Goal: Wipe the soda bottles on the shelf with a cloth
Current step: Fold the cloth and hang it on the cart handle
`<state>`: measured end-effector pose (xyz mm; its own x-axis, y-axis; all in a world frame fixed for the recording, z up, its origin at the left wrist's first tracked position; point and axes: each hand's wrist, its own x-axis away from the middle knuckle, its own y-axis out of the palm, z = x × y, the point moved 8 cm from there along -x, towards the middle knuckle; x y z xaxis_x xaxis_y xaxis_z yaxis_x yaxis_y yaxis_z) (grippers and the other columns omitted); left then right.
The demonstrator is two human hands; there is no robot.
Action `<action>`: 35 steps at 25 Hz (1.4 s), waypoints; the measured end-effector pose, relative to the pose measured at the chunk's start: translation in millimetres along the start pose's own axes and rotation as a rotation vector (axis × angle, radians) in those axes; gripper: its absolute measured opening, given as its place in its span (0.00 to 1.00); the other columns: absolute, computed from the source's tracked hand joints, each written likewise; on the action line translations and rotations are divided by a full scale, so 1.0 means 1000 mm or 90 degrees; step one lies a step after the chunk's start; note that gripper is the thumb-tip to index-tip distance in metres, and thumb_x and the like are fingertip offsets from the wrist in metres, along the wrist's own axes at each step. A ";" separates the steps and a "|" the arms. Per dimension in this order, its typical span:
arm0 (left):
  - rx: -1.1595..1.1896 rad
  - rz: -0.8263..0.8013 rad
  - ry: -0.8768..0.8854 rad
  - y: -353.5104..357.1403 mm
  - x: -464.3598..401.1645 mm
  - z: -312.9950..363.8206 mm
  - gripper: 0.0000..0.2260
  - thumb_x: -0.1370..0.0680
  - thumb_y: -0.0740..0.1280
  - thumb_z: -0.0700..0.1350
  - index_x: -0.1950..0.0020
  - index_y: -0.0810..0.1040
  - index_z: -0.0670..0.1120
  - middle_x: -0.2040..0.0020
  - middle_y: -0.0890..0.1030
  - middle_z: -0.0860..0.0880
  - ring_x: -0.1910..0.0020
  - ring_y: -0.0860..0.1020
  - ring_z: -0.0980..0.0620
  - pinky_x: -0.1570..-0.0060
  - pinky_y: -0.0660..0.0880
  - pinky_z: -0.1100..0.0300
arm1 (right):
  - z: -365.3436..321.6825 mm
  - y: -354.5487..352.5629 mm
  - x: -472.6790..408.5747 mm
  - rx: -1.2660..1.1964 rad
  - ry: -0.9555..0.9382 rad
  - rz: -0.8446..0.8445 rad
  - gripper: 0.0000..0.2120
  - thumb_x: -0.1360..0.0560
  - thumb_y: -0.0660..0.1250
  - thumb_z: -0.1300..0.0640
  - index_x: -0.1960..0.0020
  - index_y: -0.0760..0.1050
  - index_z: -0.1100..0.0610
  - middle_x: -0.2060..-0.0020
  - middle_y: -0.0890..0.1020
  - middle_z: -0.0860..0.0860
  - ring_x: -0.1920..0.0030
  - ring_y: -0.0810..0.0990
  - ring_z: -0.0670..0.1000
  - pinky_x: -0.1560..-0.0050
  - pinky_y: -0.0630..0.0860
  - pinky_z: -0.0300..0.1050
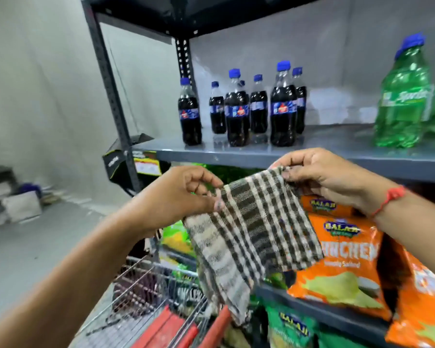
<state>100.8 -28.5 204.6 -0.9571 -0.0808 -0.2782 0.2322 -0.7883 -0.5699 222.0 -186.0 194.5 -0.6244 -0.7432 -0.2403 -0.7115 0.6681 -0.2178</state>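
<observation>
Several dark cola bottles (237, 114) with blue caps stand upright on the grey metal shelf (261, 153). A green soda bottle (402, 96) with a blue cap stands further right on the same shelf. Below the shelf's front edge I hold a brown-and-cream checked cloth (251, 229) stretched between both hands. My left hand (186, 194) pinches its left edge. My right hand (322, 174) pinches its upper right corner. The cloth hangs down in front of the lower shelf and touches no bottle.
Orange snack bags (347, 262) and green snack bags (291, 325) fill the lower shelves. A wire shopping cart (148, 292) with red trim stands below the cloth. A dark upright post (111, 91) frames the rack's left side. Boxes lie on the floor at far left (13, 197).
</observation>
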 end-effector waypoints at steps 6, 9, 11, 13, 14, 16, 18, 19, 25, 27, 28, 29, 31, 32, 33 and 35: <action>-0.088 0.044 -0.090 -0.015 0.074 -0.063 0.07 0.35 0.74 0.43 0.61 0.78 0.50 0.70 0.70 0.54 0.73 0.67 0.61 0.72 0.65 0.67 | 0.053 0.082 -0.020 0.063 0.103 -0.147 0.15 0.27 0.61 0.72 0.61 0.78 0.54 0.75 0.82 0.44 0.74 0.77 0.38 0.75 0.74 0.30; 0.050 -0.004 -0.170 0.003 0.105 -0.096 0.06 0.34 0.73 0.43 0.61 0.78 0.49 0.70 0.75 0.50 0.73 0.72 0.56 0.73 0.67 0.65 | 0.091 0.108 -0.017 0.049 0.195 -0.221 0.16 0.27 0.60 0.72 0.61 0.78 0.55 0.74 0.82 0.45 0.73 0.79 0.40 0.74 0.77 0.32; 0.124 -0.016 -0.236 0.023 0.126 -0.122 0.04 0.33 0.72 0.42 0.63 0.78 0.48 0.71 0.78 0.49 0.72 0.74 0.53 0.75 0.70 0.64 | 0.123 0.126 -0.013 0.047 0.269 -0.274 0.16 0.27 0.58 0.74 0.60 0.78 0.57 0.73 0.83 0.47 0.73 0.80 0.43 0.73 0.79 0.36; 0.138 -0.007 -0.326 0.046 0.142 -0.155 0.02 0.31 0.69 0.40 0.61 0.77 0.45 0.70 0.80 0.51 0.70 0.77 0.55 0.68 0.76 0.63 | 0.160 0.141 -0.011 0.112 0.326 -0.315 0.15 0.26 0.58 0.74 0.59 0.77 0.58 0.72 0.83 0.49 0.71 0.80 0.46 0.71 0.79 0.40; 0.120 0.002 -0.368 0.056 0.148 -0.172 0.01 0.30 0.68 0.39 0.60 0.76 0.44 0.67 0.80 0.50 0.67 0.78 0.55 0.63 0.78 0.62 | 0.179 0.148 -0.011 0.162 0.345 -0.325 0.14 0.26 0.59 0.73 0.59 0.76 0.58 0.70 0.82 0.50 0.70 0.79 0.48 0.70 0.79 0.41; 0.095 0.027 -0.425 0.073 0.154 -0.203 0.03 0.28 0.65 0.38 0.61 0.75 0.44 0.62 0.78 0.47 0.63 0.76 0.52 0.58 0.78 0.58 | 0.210 0.158 -0.016 0.255 0.352 -0.312 0.14 0.26 0.60 0.73 0.62 0.75 0.56 0.69 0.77 0.53 0.70 0.74 0.49 0.72 0.75 0.38; 0.091 0.065 -0.452 0.079 0.155 -0.222 0.05 0.28 0.65 0.38 0.63 0.74 0.46 0.61 0.77 0.47 0.62 0.75 0.52 0.62 0.76 0.61 | 0.230 0.165 -0.023 0.311 0.332 -0.271 0.15 0.27 0.60 0.72 0.64 0.75 0.55 0.71 0.74 0.52 0.75 0.71 0.46 0.78 0.71 0.34; 0.079 0.087 -0.457 0.080 0.154 -0.227 0.06 0.28 0.65 0.37 0.63 0.73 0.47 0.62 0.76 0.48 0.63 0.74 0.53 0.65 0.74 0.63 | 0.235 0.168 -0.028 0.331 0.314 -0.256 0.15 0.27 0.60 0.71 0.64 0.75 0.54 0.72 0.74 0.52 0.77 0.70 0.45 0.79 0.69 0.32; -0.114 0.165 -0.458 0.077 0.159 -0.230 0.04 0.27 0.65 0.40 0.53 0.77 0.45 0.52 0.79 0.45 0.52 0.77 0.48 0.47 0.76 0.52 | 0.242 0.187 -0.045 0.432 0.194 -0.240 0.10 0.26 0.61 0.68 0.52 0.80 0.59 0.59 0.78 0.52 0.65 0.73 0.47 0.68 0.66 0.37; -0.333 0.190 -0.363 0.079 0.158 -0.209 0.08 0.27 0.65 0.41 0.49 0.78 0.46 0.46 0.80 0.47 0.48 0.76 0.48 0.45 0.75 0.55 | 0.242 0.185 -0.043 0.478 0.170 -0.244 0.10 0.25 0.62 0.66 0.51 0.80 0.57 0.58 0.77 0.49 0.67 0.71 0.44 0.72 0.64 0.35; -0.411 0.197 -0.298 0.085 0.157 -0.196 0.07 0.27 0.64 0.44 0.51 0.79 0.47 0.47 0.81 0.48 0.49 0.76 0.49 0.47 0.75 0.55 | 0.241 0.183 -0.042 0.480 0.164 -0.230 0.09 0.26 0.62 0.65 0.52 0.79 0.55 0.59 0.77 0.48 0.67 0.71 0.44 0.72 0.64 0.35; -0.446 0.185 -0.255 0.095 0.156 -0.188 0.09 0.26 0.61 0.49 0.55 0.80 0.47 0.51 0.82 0.49 0.53 0.77 0.49 0.50 0.77 0.55 | 0.241 0.180 -0.041 0.475 0.158 -0.214 0.09 0.26 0.62 0.65 0.55 0.77 0.53 0.61 0.77 0.48 0.66 0.72 0.46 0.72 0.64 0.37; -0.468 0.091 -0.276 0.121 0.154 -0.190 0.17 0.27 0.57 0.58 0.59 0.77 0.47 0.60 0.82 0.48 0.60 0.79 0.49 0.55 0.78 0.55 | 0.240 0.178 -0.037 0.489 0.142 -0.193 0.09 0.27 0.61 0.66 0.60 0.71 0.52 0.63 0.76 0.50 0.63 0.74 0.51 0.70 0.64 0.41; -0.485 0.045 -0.313 0.130 0.155 -0.197 0.18 0.28 0.57 0.60 0.57 0.76 0.47 0.60 0.82 0.48 0.60 0.79 0.48 0.54 0.77 0.54 | 0.239 0.179 -0.034 0.509 0.126 -0.185 0.09 0.28 0.61 0.66 0.60 0.70 0.53 0.62 0.77 0.51 0.61 0.74 0.52 0.69 0.64 0.42; -0.499 0.016 -0.343 0.135 0.156 -0.204 0.18 0.28 0.58 0.61 0.55 0.75 0.47 0.59 0.82 0.47 0.58 0.80 0.47 0.52 0.77 0.53 | 0.237 0.180 -0.033 0.523 0.106 -0.168 0.09 0.28 0.61 0.66 0.60 0.70 0.53 0.60 0.78 0.52 0.60 0.74 0.52 0.67 0.65 0.41; -0.505 0.002 -0.384 0.135 0.158 -0.214 0.16 0.28 0.61 0.58 0.53 0.73 0.46 0.56 0.82 0.46 0.55 0.80 0.45 0.50 0.77 0.52 | 0.222 0.177 -0.033 0.486 0.059 -0.127 0.09 0.28 0.61 0.66 0.58 0.75 0.54 0.54 0.80 0.53 0.57 0.75 0.51 0.60 0.69 0.42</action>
<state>18.0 -16.8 -82.0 -0.8326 -0.5528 0.0337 0.0731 -0.1700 -0.9827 188.1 -35.7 -46.3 -0.5568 -0.8287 -0.0561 -0.4159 0.3366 -0.8448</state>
